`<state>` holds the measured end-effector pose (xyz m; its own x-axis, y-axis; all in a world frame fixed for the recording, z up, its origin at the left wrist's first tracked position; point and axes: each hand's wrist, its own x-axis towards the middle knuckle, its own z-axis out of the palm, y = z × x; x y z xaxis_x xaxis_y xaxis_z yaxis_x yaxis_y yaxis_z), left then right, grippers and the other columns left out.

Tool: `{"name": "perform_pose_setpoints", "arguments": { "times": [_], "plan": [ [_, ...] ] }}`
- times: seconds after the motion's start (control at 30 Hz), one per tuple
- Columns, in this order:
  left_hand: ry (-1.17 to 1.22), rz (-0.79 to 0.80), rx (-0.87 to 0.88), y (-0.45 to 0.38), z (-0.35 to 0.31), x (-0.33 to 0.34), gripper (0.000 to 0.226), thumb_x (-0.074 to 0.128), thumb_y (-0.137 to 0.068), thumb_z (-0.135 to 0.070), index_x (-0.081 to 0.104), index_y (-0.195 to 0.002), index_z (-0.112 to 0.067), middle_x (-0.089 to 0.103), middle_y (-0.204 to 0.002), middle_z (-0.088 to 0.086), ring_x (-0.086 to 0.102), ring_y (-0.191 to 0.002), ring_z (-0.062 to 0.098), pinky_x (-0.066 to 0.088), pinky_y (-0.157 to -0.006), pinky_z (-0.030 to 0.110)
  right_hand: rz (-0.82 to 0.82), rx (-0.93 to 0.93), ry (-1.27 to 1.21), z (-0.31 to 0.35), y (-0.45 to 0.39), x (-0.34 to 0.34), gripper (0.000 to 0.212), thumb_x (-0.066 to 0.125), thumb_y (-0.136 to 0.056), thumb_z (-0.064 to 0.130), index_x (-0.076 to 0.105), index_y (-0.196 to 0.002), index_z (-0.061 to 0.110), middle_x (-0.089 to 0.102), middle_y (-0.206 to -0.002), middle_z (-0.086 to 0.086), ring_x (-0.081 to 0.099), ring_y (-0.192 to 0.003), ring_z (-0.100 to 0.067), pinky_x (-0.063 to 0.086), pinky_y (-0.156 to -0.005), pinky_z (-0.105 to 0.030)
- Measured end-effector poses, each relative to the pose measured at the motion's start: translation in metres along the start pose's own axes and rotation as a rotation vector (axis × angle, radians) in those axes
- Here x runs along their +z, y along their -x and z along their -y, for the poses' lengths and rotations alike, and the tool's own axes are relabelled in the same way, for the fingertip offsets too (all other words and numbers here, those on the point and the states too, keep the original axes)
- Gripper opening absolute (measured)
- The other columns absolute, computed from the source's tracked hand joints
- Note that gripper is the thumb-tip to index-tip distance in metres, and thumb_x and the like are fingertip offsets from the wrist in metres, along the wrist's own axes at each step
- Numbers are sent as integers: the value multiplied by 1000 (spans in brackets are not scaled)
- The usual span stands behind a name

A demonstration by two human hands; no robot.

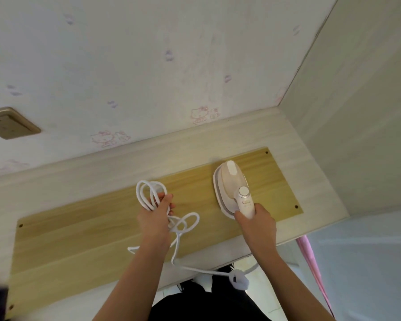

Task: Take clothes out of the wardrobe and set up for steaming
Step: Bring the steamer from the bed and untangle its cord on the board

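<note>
Slack cord [185,262] hangs off the desk edge near the legs — snag risk; a tug could drag the steamer [232,188] off the wood board [79,232]. Left hand [156,215] grips the bundled cord loops. Right hand [256,222] is wrapped round the steamer handle, body resting flat on the board just beyond the knuckles. Wall socket [8,122] sits well left — reach may pull the cord taut.

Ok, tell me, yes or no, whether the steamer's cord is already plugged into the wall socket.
No: the left hand holds the coiled cord, away from the wall socket, which has nothing plugged in.
</note>
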<state>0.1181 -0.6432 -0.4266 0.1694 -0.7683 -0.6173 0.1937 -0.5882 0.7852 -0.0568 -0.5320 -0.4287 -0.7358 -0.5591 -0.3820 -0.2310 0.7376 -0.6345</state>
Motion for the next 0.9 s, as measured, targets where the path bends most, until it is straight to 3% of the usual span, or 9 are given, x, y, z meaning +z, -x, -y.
{"name": "perform_pose_setpoints", "arguments": {
  "times": [0.47,0.67,0.77,0.83,0.9],
  "plan": [
    [81,-23,-28,-1,-8,-7,10,72,-82,-4,69,-84,-13,68,-69,2,63,-64,16,48,-59,29,18,-92,153,-8,-19,-18,19,64,-78,30,53,-81,14,56,-66,2,53,-61,-15,35,-49,-28],
    [144,-24,-27,2,-17,-10,10,71,-82,-3,69,-90,-10,67,-74,5,62,-63,14,48,-58,27,147,-84,282,-7,-22,-26,41,61,-83,50,49,-99,14,60,-88,-4,56,-78,-22,46,-65,-34],
    [184,-25,-21,7,-24,-11,10,71,-82,-3,69,-89,-11,66,-71,3,63,-61,11,50,-59,27,15,-215,466,5,-16,-39,62,60,-84,54,45,-127,10,54,-119,-11,51,-106,-29,45,-81,-39],
    [226,-4,-18,12,-30,-12,8,68,-84,-3,69,-87,-11,67,-74,4,63,-62,12,51,-61,26,-117,-370,399,24,-9,-46,58,60,-88,42,45,-133,8,52,-128,-12,45,-116,-30,43,-89,-39],
    [287,33,-15,16,-34,-13,9,61,-90,-3,68,-89,-10,69,-84,7,64,-68,14,52,-66,26,-99,-534,276,44,-2,-45,44,60,-90,30,51,-128,9,56,-124,-8,47,-113,-26,43,-89,-36]
  ]
}}
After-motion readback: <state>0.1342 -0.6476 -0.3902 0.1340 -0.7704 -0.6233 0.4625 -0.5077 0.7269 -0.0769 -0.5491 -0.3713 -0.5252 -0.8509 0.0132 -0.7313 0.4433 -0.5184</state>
